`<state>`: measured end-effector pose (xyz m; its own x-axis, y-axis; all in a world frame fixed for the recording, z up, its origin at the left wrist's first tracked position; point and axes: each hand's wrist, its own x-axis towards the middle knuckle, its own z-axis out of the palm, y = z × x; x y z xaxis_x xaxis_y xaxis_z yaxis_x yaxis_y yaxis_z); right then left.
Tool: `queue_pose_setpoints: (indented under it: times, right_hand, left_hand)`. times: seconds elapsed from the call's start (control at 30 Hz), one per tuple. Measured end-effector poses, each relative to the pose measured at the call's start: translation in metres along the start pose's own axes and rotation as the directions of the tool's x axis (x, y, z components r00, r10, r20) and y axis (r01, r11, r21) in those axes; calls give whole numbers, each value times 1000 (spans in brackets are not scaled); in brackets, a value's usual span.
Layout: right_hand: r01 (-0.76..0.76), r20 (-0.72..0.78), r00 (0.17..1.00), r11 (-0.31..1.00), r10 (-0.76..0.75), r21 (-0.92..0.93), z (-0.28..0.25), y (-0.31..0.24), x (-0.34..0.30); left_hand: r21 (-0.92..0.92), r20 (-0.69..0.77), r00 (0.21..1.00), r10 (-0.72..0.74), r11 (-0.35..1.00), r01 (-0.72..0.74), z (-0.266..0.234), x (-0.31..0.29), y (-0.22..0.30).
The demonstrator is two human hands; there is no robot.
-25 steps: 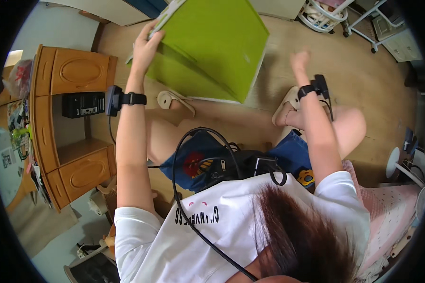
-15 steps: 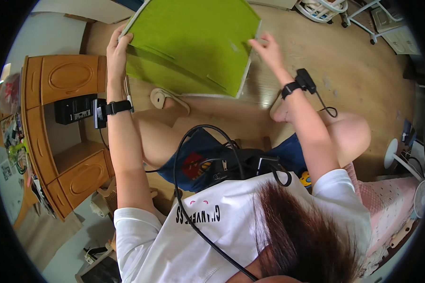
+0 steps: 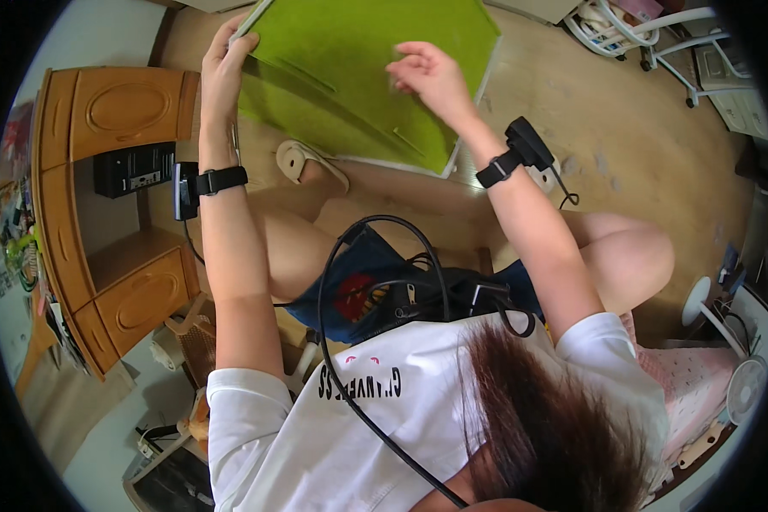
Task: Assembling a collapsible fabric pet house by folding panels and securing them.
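A large green panel (image 3: 358,77) with a soft, felt-like surface and pale edges stands in front of me, folded or creased across its lower part, with two slit-like lines. Its far end runs out of the picture at the top. My left hand (image 3: 224,72) grips its upper left edge, the thumb on the green face and the fingers behind. Over the right half of the panel hovers my right hand (image 3: 431,78), fingers loosely bent and apart, a little blurred. I see nothing in it. Whether its fingertips brush the green surface I cannot tell.
Wooden cabinets (image 3: 128,111) with a black device (image 3: 136,169) stand at the left. A slipper (image 3: 292,160) is on the wooden floor (image 3: 572,102) below the panel. White wheeled racks (image 3: 691,51) stand far right; a white fan (image 3: 745,388) is lower right. A black cable (image 3: 320,290) loops before my chest.
My right hand has moved left, from beside the panel's right edge to over its green face. The panel has shifted slightly right and up in the picture, my left hand still gripping it.
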<state>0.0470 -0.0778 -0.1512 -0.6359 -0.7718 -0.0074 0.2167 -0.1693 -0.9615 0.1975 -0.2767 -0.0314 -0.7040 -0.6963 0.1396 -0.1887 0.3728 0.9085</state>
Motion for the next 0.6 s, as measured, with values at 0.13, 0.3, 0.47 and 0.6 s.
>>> queue_pose_setpoints:
  times: [0.13,0.3,0.47,0.6]
  right_hand:
    - [70,55,997,957,-57,-283,9,1,5]
    - [-134,-509,859,932,-60,-337,-87,56,35]
    - [-78,-267,964,961,4,-266,-82,44,47]
    - [-107,-299,954,908,-21,-405,-85,53,67]
  left_hand:
    - [-57,-22,999,-33,998,32,-3,-5,1]
    - [-105,-30,995,-93,990,89,-12,-13,8]
    - [-28,-53,997,-60,998,58,-24,-22,1]
    - [-87,-43,996,-75,994,71,-31,-24,-3]
